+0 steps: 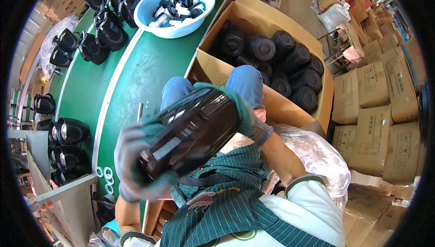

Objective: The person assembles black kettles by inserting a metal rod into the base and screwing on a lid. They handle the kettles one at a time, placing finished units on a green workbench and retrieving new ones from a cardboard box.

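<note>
A glossy black jug body (192,127), roughly cylindrical, is held slantwise over my lap between both hands. My left hand (131,156), in a grey and green work glove and smeared by motion, is wrapped round its lower left end. At the upper right end my right hand (244,113), gloved the same way, closes round the body; its fingertips are partly hidden behind it. Below the jug body lies my striped green apron (222,183). Several white rings (108,173) rest on the green bench edge, left of my left hand.
Beyond my knees stands an open cardboard box (267,16) of black ribbed round parts. A light blue basin (181,30) of small black and white parts sits on the green conveyor (122,88). Black jugs (111,32) line its far left. Stacked cartons (374,129) and clear plastic (317,156) are right.
</note>
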A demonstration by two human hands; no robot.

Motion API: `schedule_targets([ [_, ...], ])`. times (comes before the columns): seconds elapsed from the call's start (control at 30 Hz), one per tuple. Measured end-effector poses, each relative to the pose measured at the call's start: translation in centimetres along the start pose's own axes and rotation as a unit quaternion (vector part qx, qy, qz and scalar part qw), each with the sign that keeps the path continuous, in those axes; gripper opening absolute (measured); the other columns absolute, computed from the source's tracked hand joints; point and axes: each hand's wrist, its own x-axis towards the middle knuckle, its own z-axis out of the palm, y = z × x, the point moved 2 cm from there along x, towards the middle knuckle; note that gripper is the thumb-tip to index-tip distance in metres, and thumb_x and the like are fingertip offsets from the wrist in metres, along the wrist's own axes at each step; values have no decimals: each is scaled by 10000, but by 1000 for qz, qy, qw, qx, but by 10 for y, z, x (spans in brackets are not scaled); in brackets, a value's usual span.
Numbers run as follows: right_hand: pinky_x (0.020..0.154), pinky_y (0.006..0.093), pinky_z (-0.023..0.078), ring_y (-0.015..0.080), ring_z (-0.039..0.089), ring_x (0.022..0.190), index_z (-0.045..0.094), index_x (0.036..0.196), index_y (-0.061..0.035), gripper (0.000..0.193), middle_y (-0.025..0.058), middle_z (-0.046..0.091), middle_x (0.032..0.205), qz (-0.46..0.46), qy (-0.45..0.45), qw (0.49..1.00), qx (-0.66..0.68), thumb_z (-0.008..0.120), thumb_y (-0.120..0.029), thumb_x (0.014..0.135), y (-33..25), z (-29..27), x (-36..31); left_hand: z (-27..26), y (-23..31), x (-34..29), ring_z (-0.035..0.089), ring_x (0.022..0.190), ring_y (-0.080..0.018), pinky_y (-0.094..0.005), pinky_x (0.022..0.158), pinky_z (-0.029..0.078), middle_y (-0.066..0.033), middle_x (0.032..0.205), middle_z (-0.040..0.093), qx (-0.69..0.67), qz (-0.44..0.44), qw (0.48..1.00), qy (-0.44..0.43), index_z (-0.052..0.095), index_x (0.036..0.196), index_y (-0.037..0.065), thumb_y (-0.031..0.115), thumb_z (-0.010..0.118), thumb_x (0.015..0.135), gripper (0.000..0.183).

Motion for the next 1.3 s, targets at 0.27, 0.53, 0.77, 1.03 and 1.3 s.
schedule_targets([
  [0.27,1240,405,294,268,374,1500,323,1603,-17,1083,161,373,1634,-251,47,910,-327,877,-472,792,-58,94,-24,108,-90,-88,574,1298,-268,-440,1075,495,-154,1451,576,-464,-327,762,312,511,1480,-10,328,504,1064,536],
  [0.53,1105,480,451,359,558,1301,696,1310,-74,786,175,582,1440,-184,120,698,-682,910,-509,691,-41,80,-47,91,-84,-110,718,1013,-333,-396,908,541,-225,1032,738,2,-413,909,-56,687,1241,-4,273,656,984,379],
  [0.77,1060,548,460,448,552,1241,721,1259,-149,765,184,601,1388,-175,81,603,-774,817,-671,708,9,75,-46,43,-190,-158,647,1145,-379,-483,947,530,-228,1356,591,472,-399,786,19,522,1452,55,442,693,925,675],
  [1.03,1073,562,430,470,492,1330,341,1581,3,1211,280,462,1499,-164,182,571,-784,760,-746,727,62,80,-48,45,-226,-141,703,891,-192,-330,811,555,-98,1022,756,60,-428,886,167,650,1316,0,278,748,938,479],
  [1.3,1132,484,402,387,504,1375,17,1624,59,1381,283,434,1530,-127,100,733,-661,846,-610,745,38,56,-58,52,-91,11,742,933,-346,-412,867,577,-203,1030,725,0,-190,957,-219,628,1351,68,282,796,846,574],
])
